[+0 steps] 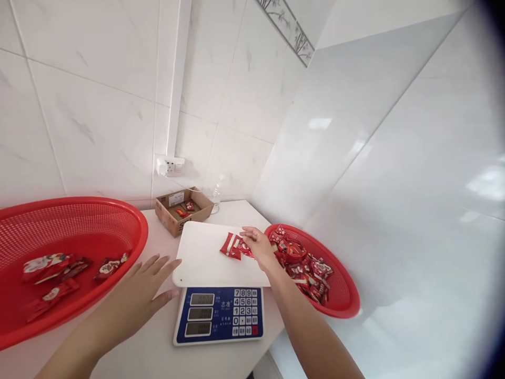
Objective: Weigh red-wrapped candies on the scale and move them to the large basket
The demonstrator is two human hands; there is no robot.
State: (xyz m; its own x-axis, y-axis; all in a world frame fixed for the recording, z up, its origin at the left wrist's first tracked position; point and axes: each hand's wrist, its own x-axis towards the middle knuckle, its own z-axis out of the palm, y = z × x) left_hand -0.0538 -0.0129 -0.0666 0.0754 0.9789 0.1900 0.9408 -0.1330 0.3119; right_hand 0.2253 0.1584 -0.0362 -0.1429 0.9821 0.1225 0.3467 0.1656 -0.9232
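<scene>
The right hand (258, 248) is over the scale (213, 263), its fingers curved at the red packets (231, 246) on the platform; whether they grip one, I cannot tell. The left hand (152, 281), fingers spread and holding nothing, is just left of the scale. Right of the scale, a red basket (340, 287) holds a heap of packets; left of it, a larger basket (87, 218) holds several. Behind it, a cardboard box (169, 225) holds a few. By my judgement, much of the heap remains unhandled.
</scene>
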